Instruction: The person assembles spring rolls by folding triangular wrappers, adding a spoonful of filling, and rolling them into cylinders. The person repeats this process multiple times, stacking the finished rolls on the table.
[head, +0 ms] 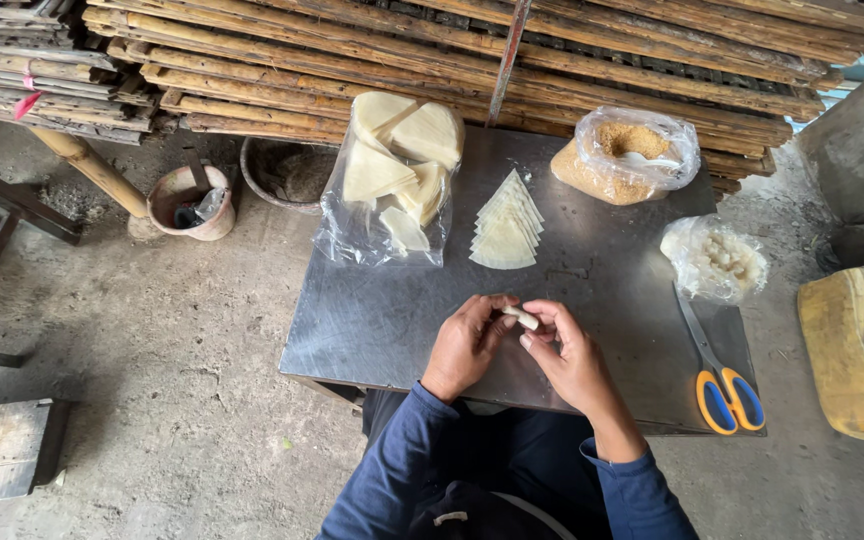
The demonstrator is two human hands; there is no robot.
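Both hands meet over the near part of the metal table point(372, 320), pinching one small white roll point(521, 318) between them: the left hand point(467, 345) closes finger and thumb on its left end, and the right hand point(567, 350) closes its fingertips on the right end. The roll sits just above the tabletop, a little back from the near edge. Left of the grip the sheet is bare out to its left edge; just beyond the grip there is also open steel.

Right of the grip lies one pair of scissors point(720, 385) with orange and blue handles, close to the table's right edge. Further right and beyond is one clear bag of white filling point(717, 258). Straight beyond the grip lies one fanned stack of pale triangular wrappers point(507, 225), too closely layered to count. Beyond and left is one clear bag of larger wrapper pieces point(392, 175), reaching the far edge. Beyond and right, one bag of brown crumbs point(627, 155) sits at the far edge, against stacked bamboo racks point(452, 60).
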